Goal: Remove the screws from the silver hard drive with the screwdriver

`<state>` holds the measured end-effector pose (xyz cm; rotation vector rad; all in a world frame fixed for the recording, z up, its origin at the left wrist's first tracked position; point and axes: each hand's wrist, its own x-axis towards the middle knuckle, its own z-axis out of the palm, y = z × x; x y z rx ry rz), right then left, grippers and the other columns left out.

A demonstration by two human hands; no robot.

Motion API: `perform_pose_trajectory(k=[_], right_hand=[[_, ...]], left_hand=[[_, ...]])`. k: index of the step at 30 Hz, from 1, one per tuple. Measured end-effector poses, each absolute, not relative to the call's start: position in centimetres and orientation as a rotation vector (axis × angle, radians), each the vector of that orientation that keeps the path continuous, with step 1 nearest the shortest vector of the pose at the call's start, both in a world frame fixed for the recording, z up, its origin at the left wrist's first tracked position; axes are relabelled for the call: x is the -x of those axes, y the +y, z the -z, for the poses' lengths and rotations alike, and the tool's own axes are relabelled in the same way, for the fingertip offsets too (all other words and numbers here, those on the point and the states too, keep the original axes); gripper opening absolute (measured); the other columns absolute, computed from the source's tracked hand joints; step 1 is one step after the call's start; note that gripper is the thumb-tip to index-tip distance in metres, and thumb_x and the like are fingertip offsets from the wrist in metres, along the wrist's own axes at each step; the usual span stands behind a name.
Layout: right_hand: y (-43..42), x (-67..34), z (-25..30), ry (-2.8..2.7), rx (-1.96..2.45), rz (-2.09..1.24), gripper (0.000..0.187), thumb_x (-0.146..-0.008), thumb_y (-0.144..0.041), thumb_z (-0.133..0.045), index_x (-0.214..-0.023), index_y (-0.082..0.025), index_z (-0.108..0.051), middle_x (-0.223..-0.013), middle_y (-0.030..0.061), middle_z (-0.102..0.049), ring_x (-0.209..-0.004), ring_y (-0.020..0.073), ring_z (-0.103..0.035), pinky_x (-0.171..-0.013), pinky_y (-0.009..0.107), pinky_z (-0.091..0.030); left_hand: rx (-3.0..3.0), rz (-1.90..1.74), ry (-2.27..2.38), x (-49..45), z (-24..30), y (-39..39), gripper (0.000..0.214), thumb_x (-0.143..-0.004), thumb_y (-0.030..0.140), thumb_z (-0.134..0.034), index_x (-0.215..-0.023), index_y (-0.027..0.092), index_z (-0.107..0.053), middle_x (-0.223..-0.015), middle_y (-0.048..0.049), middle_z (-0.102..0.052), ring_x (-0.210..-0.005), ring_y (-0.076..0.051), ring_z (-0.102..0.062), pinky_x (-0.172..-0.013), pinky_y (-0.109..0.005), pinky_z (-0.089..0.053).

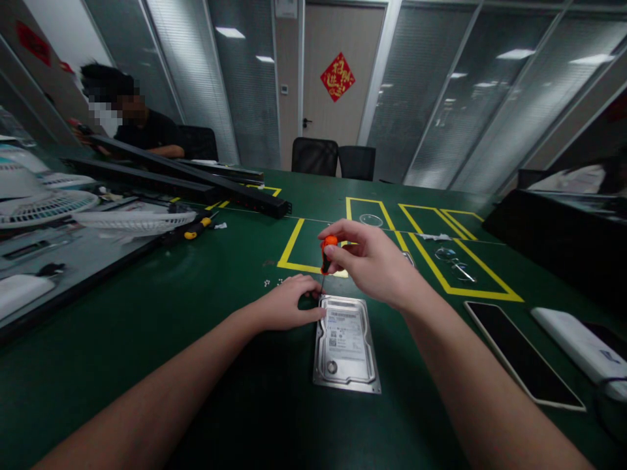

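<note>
A silver hard drive (345,346) with a white label lies flat on the green table, directly before me. My right hand (369,258) holds a screwdriver (326,254) with an orange and black handle, fingers wrapped round the grip. Its thin shaft points down to the drive's far left corner. My left hand (289,303) steadies the drive at that corner, thumb on its left edge and fingertips close to the shaft. What the tip touches is too small to make out. Several tiny screws (267,283) lie just beyond my left hand.
Yellow tape (289,247) marks rectangles on the table. To the right lie a smartphone (522,352), a white power bank-like block (580,346) and glasses-like parts (455,264). Leftward are a yellow-black screwdriver (198,228), white fan grilles (137,220), long black bars (196,173) and a seated person (151,134).
</note>
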<state>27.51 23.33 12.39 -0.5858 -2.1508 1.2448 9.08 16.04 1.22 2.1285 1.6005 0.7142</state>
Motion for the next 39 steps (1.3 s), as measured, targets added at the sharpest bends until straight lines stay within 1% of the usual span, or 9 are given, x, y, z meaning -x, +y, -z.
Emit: perform_pose_trajectory(k=[6, 12, 17, 22, 25, 27, 31, 36, 39], right_hand=[[23.6, -27.7, -12.1, -2.197, 0.587, -1.064, 0.009, -0.092, -0.027, -0.067, -0.097, -0.021, -0.062, -0.098, 0.0023, -0.070, -0.067, 0.0128, -0.064, -0.061, 0.029, -0.051], [23.3, -27.7, -12.2, -2.240, 0.581, -0.907, 0.013, -0.092, -0.029, -0.067, -0.087, -0.022, -0.057, -0.083, -0.0012, -0.064, -0.063, 0.0115, -0.055, -0.059, 0.028, -0.042], [23.6, -27.6, -11.7, -2.243, 0.626, -0.754, 0.017, -0.093, -0.031, -0.067, -0.086, -0.023, -0.053, -0.070, -0.0034, -0.058, -0.062, 0.0121, -0.053, -0.059, 0.028, -0.037], [23.7, -27.3, -11.1, -2.245, 0.621, -0.575, 0.022, -0.092, -0.034, -0.069, -0.083, -0.023, -0.051, -0.068, -0.0040, -0.057, -0.063, 0.0120, -0.052, -0.062, 0.028, -0.035], [23.5, -27.1, -10.9, -2.238, 0.587, -0.392, 0.024, -0.093, -0.032, -0.068, -0.081, -0.022, -0.049, -0.067, -0.0051, -0.053, -0.061, 0.0110, -0.047, -0.062, 0.028, -0.033], [23.4, -27.0, -10.8, -2.227, 0.573, -0.327, 0.025, -0.093, -0.030, -0.067, -0.081, -0.022, -0.047, -0.066, -0.0055, -0.050, -0.060, 0.0104, -0.045, -0.062, 0.028, -0.032], [23.4, -26.9, -10.5, -2.214, 0.568, -0.357, 0.024, -0.093, -0.029, -0.066, -0.080, -0.022, -0.047, -0.066, -0.0061, -0.049, -0.059, 0.0099, -0.044, -0.060, 0.027, -0.032], [23.4, -26.5, -10.0, -2.171, 0.573, -0.556, 0.022, -0.091, -0.026, -0.065, -0.082, -0.024, -0.045, -0.068, -0.0068, -0.051, -0.059, 0.0097, -0.047, -0.056, 0.026, -0.034], [23.4, -26.4, -9.8, -2.165, 0.586, -0.653, 0.019, -0.092, -0.025, -0.063, -0.086, -0.024, -0.045, -0.071, -0.0065, -0.055, -0.059, 0.0099, -0.050, -0.056, 0.026, -0.036]], left_hand=[[-2.130, -0.703, 1.601, -9.0, -1.1, 16.0, 0.040, -0.090, 0.050, -0.070, -0.116, 0.020, -0.070, -0.113, -0.0099, -0.070, -0.108, -0.028, -0.063, -0.096, -0.042, -0.051], [-2.126, -0.705, 1.603, -9.0, -1.0, 16.0, 0.040, -0.090, 0.050, -0.070, -0.115, 0.019, -0.070, -0.113, -0.0106, -0.070, -0.109, -0.029, -0.064, -0.096, -0.043, -0.051], [-2.123, -0.719, 1.596, -9.0, -1.2, 16.0, 0.041, -0.090, 0.051, -0.070, -0.115, 0.019, -0.070, -0.113, -0.0104, -0.069, -0.108, -0.028, -0.063, -0.096, -0.043, -0.051], [-2.126, -0.705, 1.601, -9.0, -1.1, 16.0, 0.043, -0.090, 0.052, -0.070, -0.115, 0.018, -0.070, -0.114, -0.0110, -0.070, -0.109, -0.029, -0.063, -0.097, -0.044, -0.051], [-2.133, -0.710, 1.596, -9.0, -0.9, 16.1, 0.043, -0.090, 0.052, -0.070, -0.116, 0.017, -0.070, -0.116, -0.0114, -0.071, -0.110, -0.029, -0.064, -0.098, -0.044, -0.051], [-2.137, -0.717, 1.591, -8.9, -0.8, 16.1, 0.043, -0.090, 0.051, -0.070, -0.116, 0.017, -0.070, -0.116, -0.0113, -0.071, -0.110, -0.029, -0.064, -0.098, -0.044, -0.051], [-2.134, -0.720, 1.601, -9.0, -0.9, 16.1, 0.040, -0.090, 0.049, -0.071, -0.115, 0.019, -0.069, -0.117, -0.0109, -0.071, -0.111, -0.029, -0.064, -0.099, -0.044, -0.050], [-2.128, -0.741, 1.617, -9.1, -0.9, 16.1, 0.037, -0.087, 0.045, -0.072, -0.112, 0.018, -0.069, -0.113, -0.0111, -0.072, -0.107, -0.030, -0.064, -0.096, -0.044, -0.051], [-2.129, -0.766, 1.609, -9.1, -0.8, 16.1, 0.037, -0.087, 0.045, -0.073, -0.112, 0.018, -0.069, -0.112, -0.0106, -0.072, -0.106, -0.029, -0.064, -0.096, -0.044, -0.051]])
